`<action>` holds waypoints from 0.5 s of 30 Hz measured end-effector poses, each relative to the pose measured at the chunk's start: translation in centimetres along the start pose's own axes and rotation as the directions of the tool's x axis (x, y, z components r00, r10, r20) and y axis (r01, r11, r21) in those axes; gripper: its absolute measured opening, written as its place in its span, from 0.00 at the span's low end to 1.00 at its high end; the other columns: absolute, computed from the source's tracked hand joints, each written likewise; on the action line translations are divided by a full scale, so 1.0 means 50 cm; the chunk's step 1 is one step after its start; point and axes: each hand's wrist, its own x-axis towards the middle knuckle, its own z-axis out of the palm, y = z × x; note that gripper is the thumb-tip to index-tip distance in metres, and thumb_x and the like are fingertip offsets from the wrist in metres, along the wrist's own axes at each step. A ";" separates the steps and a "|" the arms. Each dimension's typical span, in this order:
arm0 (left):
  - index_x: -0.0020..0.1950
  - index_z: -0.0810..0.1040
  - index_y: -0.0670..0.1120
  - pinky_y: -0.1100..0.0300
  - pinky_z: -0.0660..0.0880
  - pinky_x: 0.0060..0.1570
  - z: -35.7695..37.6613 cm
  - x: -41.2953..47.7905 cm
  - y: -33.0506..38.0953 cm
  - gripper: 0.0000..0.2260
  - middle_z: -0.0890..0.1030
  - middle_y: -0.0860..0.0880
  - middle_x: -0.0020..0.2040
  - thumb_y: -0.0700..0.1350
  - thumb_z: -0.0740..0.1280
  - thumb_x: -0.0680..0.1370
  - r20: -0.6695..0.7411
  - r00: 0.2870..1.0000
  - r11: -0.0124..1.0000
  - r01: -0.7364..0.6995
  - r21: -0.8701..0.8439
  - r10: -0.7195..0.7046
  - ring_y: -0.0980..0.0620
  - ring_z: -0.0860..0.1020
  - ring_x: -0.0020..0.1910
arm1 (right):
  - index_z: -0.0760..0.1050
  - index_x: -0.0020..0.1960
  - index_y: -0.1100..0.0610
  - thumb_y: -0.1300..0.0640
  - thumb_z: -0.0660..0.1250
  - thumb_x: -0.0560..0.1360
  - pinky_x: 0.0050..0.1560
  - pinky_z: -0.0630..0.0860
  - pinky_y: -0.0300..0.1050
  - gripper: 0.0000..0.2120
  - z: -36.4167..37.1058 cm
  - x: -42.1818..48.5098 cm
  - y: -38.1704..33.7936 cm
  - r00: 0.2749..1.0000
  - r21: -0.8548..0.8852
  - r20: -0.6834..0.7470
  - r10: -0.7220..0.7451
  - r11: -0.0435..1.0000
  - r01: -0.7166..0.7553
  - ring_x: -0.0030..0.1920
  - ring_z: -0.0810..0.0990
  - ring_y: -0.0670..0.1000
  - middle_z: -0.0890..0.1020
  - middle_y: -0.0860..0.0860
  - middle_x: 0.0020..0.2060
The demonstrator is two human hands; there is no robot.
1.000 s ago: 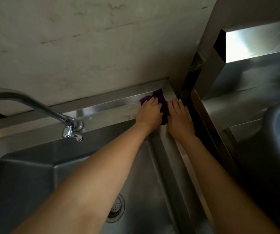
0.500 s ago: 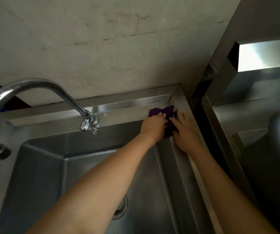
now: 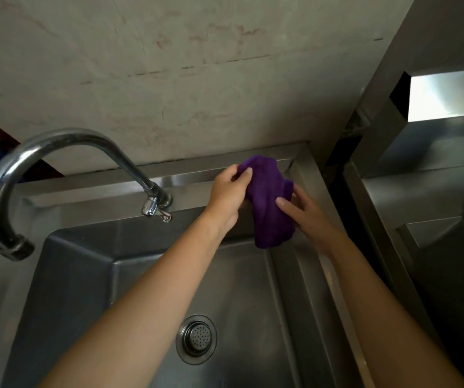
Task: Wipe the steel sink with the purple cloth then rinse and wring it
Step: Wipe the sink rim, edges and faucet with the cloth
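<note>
The purple cloth (image 3: pixel 270 203) is no longer pressed flat on the sink's back corner ledge — both hands now hold it lifted, hanging over the basin.

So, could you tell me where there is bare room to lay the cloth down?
The sink floor around the drain is bare, as is the back ledge behind the faucet. The right corner is crowded by both hands and the purple cloth.

Both forearms were bare to the frame's edge, no sleeves in sight. The left hand (image 3: pixel 226 191) and right hand (image 3: pixel 306 217) wore short, unpainted nails.
</note>
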 end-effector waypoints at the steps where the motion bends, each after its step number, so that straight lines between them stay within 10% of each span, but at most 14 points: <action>1: 0.50 0.77 0.47 0.55 0.77 0.45 -0.005 -0.001 0.007 0.06 0.81 0.47 0.47 0.41 0.61 0.80 0.005 1.000 1.000 -0.022 0.003 0.022 0.49 0.79 0.48 | 0.75 0.53 0.45 0.57 0.68 0.72 0.49 0.78 0.38 0.12 0.001 -0.001 0.001 0.998 -0.010 0.057 0.030 1.000 -0.030 0.50 0.82 0.43 0.83 0.44 0.49; 10: 0.47 0.77 0.52 0.74 0.71 0.48 -0.073 -0.101 -0.030 0.12 0.79 0.55 0.46 0.35 0.64 0.77 0.189 0.934 0.894 -0.346 0.283 0.302 0.69 0.76 0.45 | 0.76 0.55 0.57 0.55 0.64 0.77 0.41 0.76 0.39 0.09 0.054 -0.019 0.023 0.982 -0.273 -0.131 0.135 0.947 -0.166 0.46 0.82 0.51 0.83 0.55 0.48; 15: 0.49 0.81 0.42 0.59 0.69 0.65 -0.101 -0.120 -0.106 0.07 0.81 0.49 0.52 0.38 0.65 0.74 0.380 0.747 0.638 -0.665 0.388 0.546 0.54 0.76 0.61 | 0.76 0.58 0.57 0.56 0.58 0.79 0.56 0.77 0.54 0.12 0.081 -0.036 0.024 0.950 0.177 0.009 0.312 0.935 -0.308 0.55 0.80 0.57 0.82 0.57 0.54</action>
